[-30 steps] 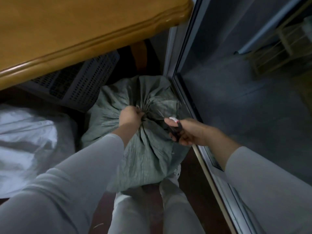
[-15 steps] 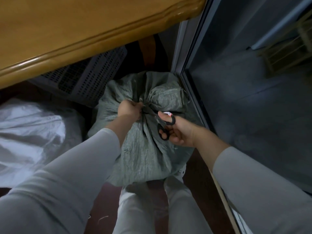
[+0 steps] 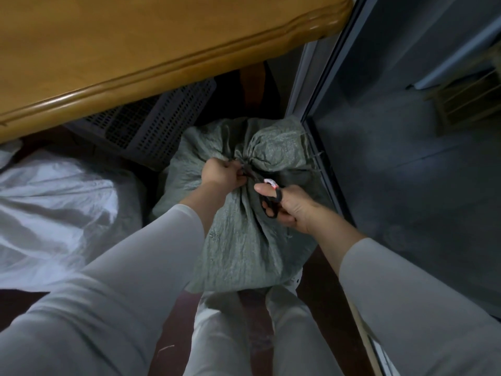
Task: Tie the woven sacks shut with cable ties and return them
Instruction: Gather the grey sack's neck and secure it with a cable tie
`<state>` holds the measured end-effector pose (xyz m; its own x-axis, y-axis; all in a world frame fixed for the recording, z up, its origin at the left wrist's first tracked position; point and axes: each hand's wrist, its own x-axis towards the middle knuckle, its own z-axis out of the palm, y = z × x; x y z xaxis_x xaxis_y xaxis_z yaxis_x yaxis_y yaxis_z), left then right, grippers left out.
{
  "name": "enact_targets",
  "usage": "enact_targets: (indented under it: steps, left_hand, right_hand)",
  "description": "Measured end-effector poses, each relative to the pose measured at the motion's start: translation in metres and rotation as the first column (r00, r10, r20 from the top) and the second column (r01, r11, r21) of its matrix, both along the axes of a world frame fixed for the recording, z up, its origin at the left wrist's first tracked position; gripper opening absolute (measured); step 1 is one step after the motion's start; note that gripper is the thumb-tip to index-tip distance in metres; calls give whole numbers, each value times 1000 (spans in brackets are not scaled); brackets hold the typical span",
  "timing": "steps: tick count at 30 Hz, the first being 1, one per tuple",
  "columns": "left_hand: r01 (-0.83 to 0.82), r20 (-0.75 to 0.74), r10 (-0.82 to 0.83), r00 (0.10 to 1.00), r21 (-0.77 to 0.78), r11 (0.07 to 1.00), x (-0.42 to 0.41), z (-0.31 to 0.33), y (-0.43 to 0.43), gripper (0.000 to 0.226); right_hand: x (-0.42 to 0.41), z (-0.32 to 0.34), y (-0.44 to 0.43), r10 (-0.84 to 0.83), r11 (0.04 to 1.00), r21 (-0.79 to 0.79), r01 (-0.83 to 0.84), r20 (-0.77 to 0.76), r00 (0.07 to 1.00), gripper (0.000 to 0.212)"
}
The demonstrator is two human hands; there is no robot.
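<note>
A grey-green woven sack [image 3: 241,240] stands on the floor between my legs and the table, its mouth gathered into a tight neck. My left hand [image 3: 221,173] grips that neck from the left, fingers curled round the bunched fabric. My right hand [image 3: 290,207] holds black scissors [image 3: 271,204] with thumb and fingers through the handles. The blades point up-left toward the neck, right beside my left fingers. A cable tie cannot be made out at the neck.
A wooden table [image 3: 135,50] overhangs the sack from the upper left. Under it sits a dark perforated plastic crate [image 3: 157,123]. A white sack [image 3: 54,213] lies at the left. A sliding door frame [image 3: 320,147] and glass run along the right.
My right hand has turned the scissors and brought the blades up to the sack's neck. My left hand keeps its grip on the neck. The camera has shifted slightly.
</note>
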<state>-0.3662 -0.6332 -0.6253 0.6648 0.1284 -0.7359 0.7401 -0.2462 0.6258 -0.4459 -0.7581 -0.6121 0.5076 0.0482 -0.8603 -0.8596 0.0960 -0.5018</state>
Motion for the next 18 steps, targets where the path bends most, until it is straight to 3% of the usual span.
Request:
enact_targets:
  steps: [3,6,10,14,18]
  left_hand:
    - [3,-24,-3,1000,16,1000,-1,2,1,27]
    - [-63,-61,59,996,-62,996,-4,8,-2,27]
    - [-171,-115,156,981,-133,976,-7,11,-6,24]
    - [-274,-146,256,956,-124,954,-1,10,8,26]
    - [-281,-106,269,957,-124,952,-1,24,29,15]
  right_hand:
    - [1,1,3,-22,998,-52,24,25,999,38]
    - [-2,6,1,-3,996,-94,6,33,999,38]
    - [-4,11,2,-104,991,-79,110,78,992,33]
    - [-14,7,-5,6,986,-166,1,39,999,38]
    - [-27,12,-14,180,983,65,-171,-170,969,55]
